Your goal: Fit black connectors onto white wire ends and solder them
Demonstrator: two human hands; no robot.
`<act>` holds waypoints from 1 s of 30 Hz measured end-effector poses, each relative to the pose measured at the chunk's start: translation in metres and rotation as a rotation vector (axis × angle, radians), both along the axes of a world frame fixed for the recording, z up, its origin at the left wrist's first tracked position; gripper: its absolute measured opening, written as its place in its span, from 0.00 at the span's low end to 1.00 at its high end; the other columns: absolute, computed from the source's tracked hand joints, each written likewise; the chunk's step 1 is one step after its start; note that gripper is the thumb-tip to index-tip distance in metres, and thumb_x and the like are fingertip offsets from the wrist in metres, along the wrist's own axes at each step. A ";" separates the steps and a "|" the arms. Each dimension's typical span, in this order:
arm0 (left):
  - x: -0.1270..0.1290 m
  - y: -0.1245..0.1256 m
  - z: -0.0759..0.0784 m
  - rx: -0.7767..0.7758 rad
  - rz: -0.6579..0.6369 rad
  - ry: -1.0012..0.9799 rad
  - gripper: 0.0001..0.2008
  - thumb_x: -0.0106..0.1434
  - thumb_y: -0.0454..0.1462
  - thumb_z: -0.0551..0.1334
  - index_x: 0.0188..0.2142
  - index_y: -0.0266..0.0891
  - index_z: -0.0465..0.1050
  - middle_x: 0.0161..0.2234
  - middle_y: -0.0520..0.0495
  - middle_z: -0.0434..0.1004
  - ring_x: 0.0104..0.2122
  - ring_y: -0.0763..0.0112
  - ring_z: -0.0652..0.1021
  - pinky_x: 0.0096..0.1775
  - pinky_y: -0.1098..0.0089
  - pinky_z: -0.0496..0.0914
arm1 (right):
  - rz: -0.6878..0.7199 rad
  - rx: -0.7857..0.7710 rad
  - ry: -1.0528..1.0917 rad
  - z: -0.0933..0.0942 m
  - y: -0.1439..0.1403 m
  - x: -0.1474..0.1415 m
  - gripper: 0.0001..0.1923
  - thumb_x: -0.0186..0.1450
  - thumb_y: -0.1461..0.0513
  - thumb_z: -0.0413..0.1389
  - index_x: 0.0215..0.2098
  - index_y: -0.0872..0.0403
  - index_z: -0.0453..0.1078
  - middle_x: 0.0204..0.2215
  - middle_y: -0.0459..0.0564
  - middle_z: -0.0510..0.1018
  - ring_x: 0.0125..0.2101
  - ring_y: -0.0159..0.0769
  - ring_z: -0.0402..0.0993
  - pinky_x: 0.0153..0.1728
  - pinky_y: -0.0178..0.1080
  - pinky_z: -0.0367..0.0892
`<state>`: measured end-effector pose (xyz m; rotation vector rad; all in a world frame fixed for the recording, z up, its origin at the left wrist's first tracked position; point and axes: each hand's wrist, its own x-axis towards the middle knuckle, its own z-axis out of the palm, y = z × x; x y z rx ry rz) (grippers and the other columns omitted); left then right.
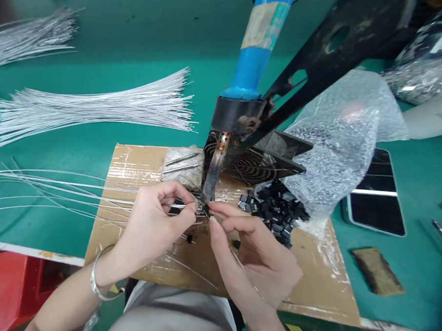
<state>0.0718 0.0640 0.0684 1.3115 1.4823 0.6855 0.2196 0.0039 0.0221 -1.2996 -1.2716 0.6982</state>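
My left hand [157,212] is closed in a pinch right beside the soldering iron's tip [209,185]; a thin white wire appears to be in its fingertips, mostly covered by them. Below the tip, my right hand [254,252] pinches a thin strand of solder wire [243,266] that trails across its palm. A small black part [206,209] sits between the two hands at the tip, its details hidden. The blue-handled soldering iron [256,51] is clamped in a black stand, pointing down. Loose white wires [72,194] run leftward from under my left hand.
Cardboard [314,278] covers the work spot. Right of the iron lie a pile of small black connector pieces [276,209] and a plastic bag [330,151]. Behind stands a black fan [257,164]. A wire bundle [94,110], phone [376,197] and brown sponge [377,271] rest on the green mat.
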 end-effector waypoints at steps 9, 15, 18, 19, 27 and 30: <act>0.001 0.002 0.002 0.036 -0.003 -0.012 0.03 0.56 0.33 0.64 0.27 0.39 0.74 0.26 0.50 0.77 0.27 0.71 0.72 0.27 0.69 0.60 | 0.004 0.017 -0.035 0.004 0.003 0.000 0.10 0.64 0.72 0.63 0.35 0.51 0.72 0.44 0.53 0.86 0.43 0.41 0.86 0.46 0.40 0.81; 0.001 0.002 0.003 0.046 -0.007 -0.028 0.03 0.57 0.33 0.64 0.27 0.39 0.74 0.26 0.50 0.78 0.26 0.71 0.72 0.27 0.68 0.60 | -0.009 0.026 -0.054 0.005 0.004 0.001 0.09 0.64 0.71 0.63 0.35 0.52 0.72 0.43 0.55 0.87 0.42 0.43 0.87 0.43 0.41 0.82; 0.001 0.002 0.003 0.052 -0.009 -0.016 0.04 0.57 0.33 0.64 0.26 0.40 0.75 0.26 0.50 0.77 0.26 0.71 0.71 0.26 0.68 0.59 | -0.025 0.017 -0.048 0.007 0.004 -0.001 0.08 0.64 0.70 0.63 0.34 0.51 0.73 0.42 0.55 0.87 0.42 0.44 0.87 0.42 0.42 0.83; 0.001 0.002 0.003 0.053 -0.008 -0.012 0.04 0.57 0.33 0.64 0.26 0.40 0.75 0.26 0.50 0.77 0.26 0.70 0.71 0.26 0.68 0.59 | -0.034 0.012 -0.044 0.008 0.004 -0.001 0.07 0.65 0.69 0.63 0.34 0.51 0.73 0.42 0.54 0.87 0.42 0.44 0.87 0.42 0.43 0.83; 0.001 0.001 0.003 0.058 -0.001 -0.007 0.04 0.57 0.34 0.64 0.26 0.40 0.75 0.27 0.49 0.78 0.26 0.70 0.72 0.26 0.68 0.59 | -0.081 0.017 -0.003 0.006 0.004 -0.007 0.06 0.66 0.67 0.64 0.34 0.50 0.73 0.41 0.54 0.87 0.41 0.44 0.87 0.43 0.44 0.82; 0.001 0.001 0.003 0.051 0.000 -0.016 0.03 0.57 0.33 0.65 0.27 0.40 0.75 0.27 0.49 0.78 0.27 0.70 0.73 0.26 0.68 0.59 | -0.079 0.020 0.005 0.005 0.003 -0.006 0.07 0.65 0.68 0.64 0.34 0.51 0.73 0.42 0.53 0.87 0.41 0.43 0.87 0.43 0.42 0.82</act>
